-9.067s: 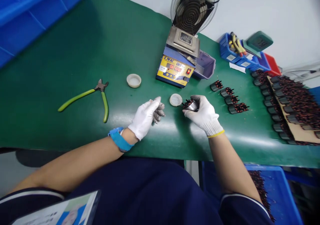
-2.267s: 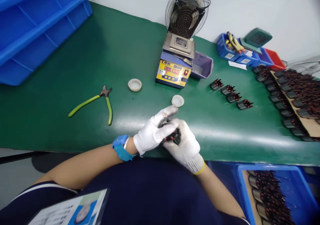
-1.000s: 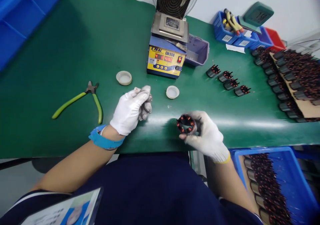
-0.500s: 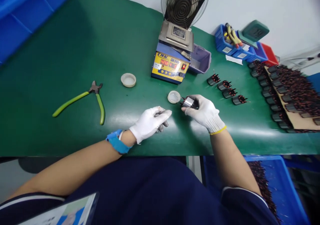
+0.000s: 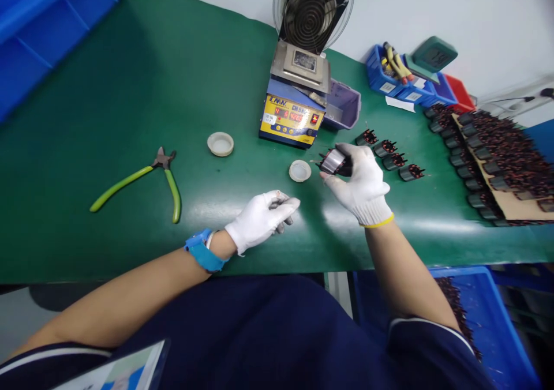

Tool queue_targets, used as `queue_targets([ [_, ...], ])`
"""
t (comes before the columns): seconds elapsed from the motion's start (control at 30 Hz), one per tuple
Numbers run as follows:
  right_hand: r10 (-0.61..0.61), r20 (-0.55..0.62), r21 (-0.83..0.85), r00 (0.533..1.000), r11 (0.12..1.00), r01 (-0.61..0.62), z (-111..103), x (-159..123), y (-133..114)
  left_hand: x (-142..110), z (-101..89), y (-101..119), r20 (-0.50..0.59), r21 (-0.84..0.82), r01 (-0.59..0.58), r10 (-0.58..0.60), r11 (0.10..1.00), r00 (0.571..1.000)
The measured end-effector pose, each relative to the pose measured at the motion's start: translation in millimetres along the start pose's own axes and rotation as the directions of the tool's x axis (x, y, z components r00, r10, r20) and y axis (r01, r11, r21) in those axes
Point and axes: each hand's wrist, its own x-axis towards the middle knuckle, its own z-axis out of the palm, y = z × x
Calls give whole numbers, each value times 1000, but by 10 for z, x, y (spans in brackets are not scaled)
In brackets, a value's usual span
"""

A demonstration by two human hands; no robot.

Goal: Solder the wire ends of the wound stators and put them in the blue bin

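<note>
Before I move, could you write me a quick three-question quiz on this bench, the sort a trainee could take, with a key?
1. True or false: the green-handled diagonal cutters lie to the left of both shallow white dishes.
2. What does the gloved right hand hold?
A) the cutters
B) a wire-wound motor core
C) one of the dishes
3. How many loose cores sit in the short diagonal row just to the right of that hand?

Key: 1. True. 2. B. 3. Four.
</note>
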Motion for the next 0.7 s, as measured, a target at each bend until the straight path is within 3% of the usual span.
queue_targets([
  [0.13, -128, 220, -367, 967, 908, 204, 25, 86, -83, -7, -2, -28, 28, 28, -19, 18, 999, 999],
  [0.23, -47, 388, -551, 920, 789, 273, 53, 119, -285, -7, -9, -50, 52, 63, -50, 47, 997, 998],
  [0.37, 73, 454, -614, 888, 748, 253, 64, 105, -446, 3, -7, -98, 79, 98, -85, 77, 992, 994],
  [0.47, -31, 386, -600, 922, 751, 276, 25, 156, -351, 31, 3, -162, 72, 121, -117, 108, 986, 991],
  [0.53, -126, 273, -593, 954, 759, 270, -38, 327, -266, 63, 3, -213, 59, 168, -151, 143, 974, 988],
  [0.63, -198, 83, -591, 977, 780, 208, -175, 850, -275, 124, -15, -272, 51, 323, -249, 246, 913, 968],
  [0.7, -187, 37, -566, 982, 806, 175, -251, 1304, -384, 165, -40, -284, 57, 398, -310, 315, 863, 948],
])
